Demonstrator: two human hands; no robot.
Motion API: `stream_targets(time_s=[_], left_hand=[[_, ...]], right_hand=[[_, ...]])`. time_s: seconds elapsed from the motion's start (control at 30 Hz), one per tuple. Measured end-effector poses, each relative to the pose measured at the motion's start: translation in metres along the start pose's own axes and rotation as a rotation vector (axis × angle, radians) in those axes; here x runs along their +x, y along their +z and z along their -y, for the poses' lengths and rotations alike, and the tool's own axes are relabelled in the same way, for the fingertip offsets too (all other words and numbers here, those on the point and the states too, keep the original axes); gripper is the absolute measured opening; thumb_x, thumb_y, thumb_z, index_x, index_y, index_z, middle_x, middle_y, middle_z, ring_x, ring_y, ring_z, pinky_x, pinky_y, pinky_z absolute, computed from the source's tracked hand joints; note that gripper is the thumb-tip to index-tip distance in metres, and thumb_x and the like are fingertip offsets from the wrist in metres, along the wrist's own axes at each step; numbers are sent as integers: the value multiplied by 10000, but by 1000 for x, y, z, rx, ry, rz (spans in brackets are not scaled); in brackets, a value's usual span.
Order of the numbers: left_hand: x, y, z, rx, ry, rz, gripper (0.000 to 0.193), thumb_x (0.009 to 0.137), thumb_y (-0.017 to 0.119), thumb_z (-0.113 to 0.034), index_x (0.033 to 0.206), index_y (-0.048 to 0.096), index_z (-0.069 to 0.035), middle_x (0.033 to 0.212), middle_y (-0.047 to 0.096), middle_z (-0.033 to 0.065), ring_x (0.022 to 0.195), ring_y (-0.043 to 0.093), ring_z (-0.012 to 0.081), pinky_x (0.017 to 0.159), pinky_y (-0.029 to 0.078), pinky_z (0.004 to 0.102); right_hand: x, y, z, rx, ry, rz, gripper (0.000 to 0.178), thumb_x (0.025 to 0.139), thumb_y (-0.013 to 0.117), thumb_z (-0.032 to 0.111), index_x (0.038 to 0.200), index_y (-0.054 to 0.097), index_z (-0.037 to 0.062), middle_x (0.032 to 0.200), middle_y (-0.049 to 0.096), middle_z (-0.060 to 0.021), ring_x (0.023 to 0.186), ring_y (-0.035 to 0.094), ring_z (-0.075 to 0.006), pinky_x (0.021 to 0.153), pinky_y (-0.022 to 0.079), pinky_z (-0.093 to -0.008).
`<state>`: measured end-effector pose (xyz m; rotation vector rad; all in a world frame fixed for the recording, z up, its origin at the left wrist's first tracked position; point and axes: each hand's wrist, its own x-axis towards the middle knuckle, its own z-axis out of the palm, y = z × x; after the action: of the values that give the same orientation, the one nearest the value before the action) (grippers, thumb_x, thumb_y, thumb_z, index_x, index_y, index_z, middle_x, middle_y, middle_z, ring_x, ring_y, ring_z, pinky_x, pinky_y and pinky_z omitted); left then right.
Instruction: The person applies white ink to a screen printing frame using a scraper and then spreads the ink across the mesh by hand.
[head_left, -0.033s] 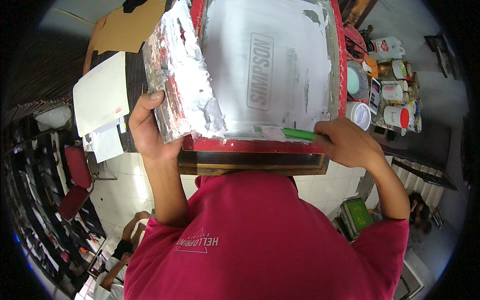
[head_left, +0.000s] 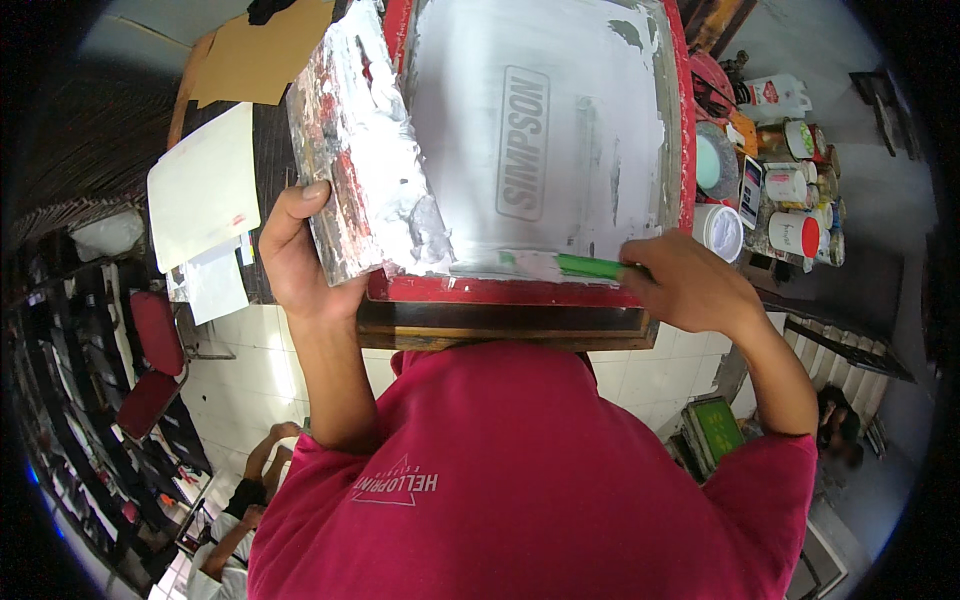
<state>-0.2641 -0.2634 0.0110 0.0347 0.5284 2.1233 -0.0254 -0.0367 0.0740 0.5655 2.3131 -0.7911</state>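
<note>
A screen-printing frame [head_left: 686,150] with red edges lies in front of me, its mesh [head_left: 450,60] smeared white and bearing a grey outlined stencil design. At its left side my left hand [head_left: 305,245] grips a long squeegee [head_left: 345,160], thumb on top; the fingers beneath are hidden. Thick white ink [head_left: 395,165] coats the squeegee's right side, with red and brown stains on the left. Fingers closed, my right hand [head_left: 695,283] holds a green spatula [head_left: 588,266] at the near right corner of the frame. The spatula's tip, smeared white, lies along the near edge of the mesh.
Cardboard [head_left: 262,50] and white sheets [head_left: 203,185] lie on the dark surface to the left. A white tub [head_left: 718,232] and several ink containers [head_left: 793,233] crowd the right side. Another person [head_left: 225,550] is at lower left, near a red chair [head_left: 150,360].
My right hand and the green spatula have shifted slightly left along the near edge of the mesh. The left hand and squeegee stay almost still.
</note>
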Motion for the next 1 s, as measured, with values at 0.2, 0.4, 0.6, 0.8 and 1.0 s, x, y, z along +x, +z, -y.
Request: stream_targets(time_s=[0.2, 0.4, 0.6, 0.8, 1.0], left_hand=[[-6, -4, -7, -4, 27, 2, 523, 847, 547, -75, 1333, 457, 97, 1225, 626, 221, 1079, 654, 301, 965, 528, 432], [-17, -18, -17, -14, 86, 15, 565, 842, 526, -57, 1372, 403, 96, 1290, 590, 229, 1159, 620, 315, 1044, 477, 461], [-13, -10, -12, 56, 51, -100, 511, 836, 565, -86, 1313, 487, 78, 1173, 653, 204, 993, 686, 295, 876, 579, 422], [-15, -19, -20, 57, 24, -43, 567, 809, 535, -67, 1347, 451, 90, 1269, 612, 210, 1142, 629, 310, 1045, 472, 451], [-11, -9, -17, 49, -40, 62, 562, 806, 531, -65, 1343, 463, 85, 1263, 617, 209, 1140, 633, 311, 1036, 482, 452]], right_hand=[[30, 10, 25, 164, -53, -42, 267, 883, 543, 179, 882, 661, -61, 824, 642, -285, 836, 623, -463, 765, 484, -507], [-2, -13, 9, -57, 102, -81, 258, 866, 553, 182, 849, 658, -53, 836, 647, -279, 836, 620, -464, 770, 476, -534], [24, 34, 16, 26, -58, -296, 262, 891, 596, 196, 860, 648, -59, 694, 607, -223, 655, 610, -395, 635, 464, -452], [-3, 5, -16, 433, 200, -531, 276, 895, 593, 215, 968, 689, -33, 799, 657, -257, 748, 661, -410, 676, 492, -426], [26, 20, -75, 207, 341, -910, 281, 903, 581, 227, 965, 687, -26, 861, 665, -280, 820, 659, -446, 723, 502, -460]])
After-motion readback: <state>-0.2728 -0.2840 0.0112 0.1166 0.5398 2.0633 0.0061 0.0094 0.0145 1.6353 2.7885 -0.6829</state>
